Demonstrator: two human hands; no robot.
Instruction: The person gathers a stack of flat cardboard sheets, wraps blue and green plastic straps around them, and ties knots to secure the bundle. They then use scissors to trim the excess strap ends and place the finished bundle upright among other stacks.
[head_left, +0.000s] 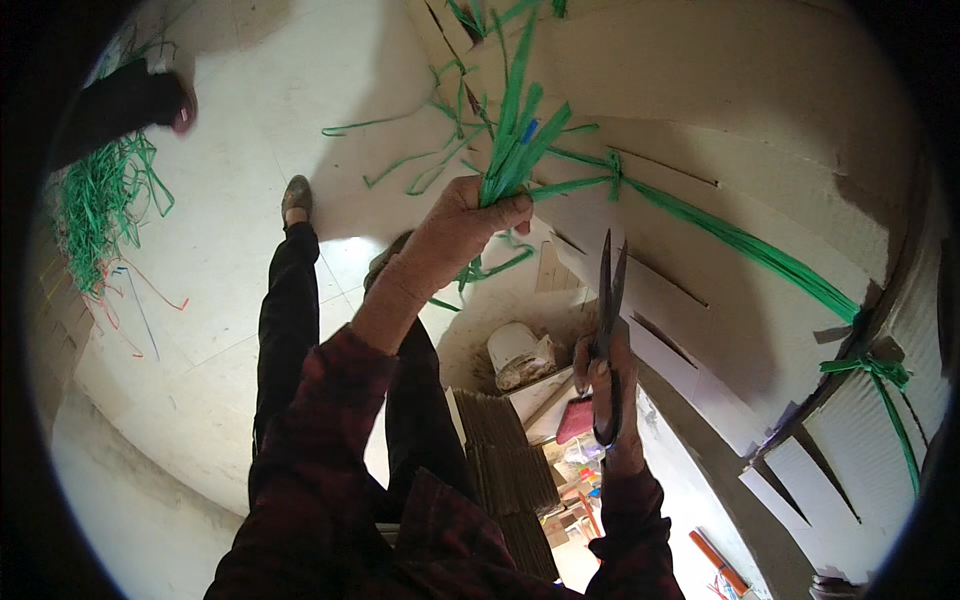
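My left hand [455, 225] is closed around a bunch of green plastic twine [512, 155], whose loose ends fan out above the fist. A small blue piece shows among the strands. From beside this fist, a green tie [740, 245] runs across a large cardboard stack [700, 180] on the right, with a knot near the fist. Below and to the right, my right hand [618, 385] grips scissors [610, 300]. Their blades point up and stand slightly apart, touching no twine.
A tangled heap of green twine [100, 205] lies at the left, beside another person's dark-clothed limb [120, 110]. Cut green strips [430, 175] are scattered on the pale floor. Folded brown cardboard [505, 460] is stacked below, near a white container [515, 350]. A second green knot [870, 370] sits at right.
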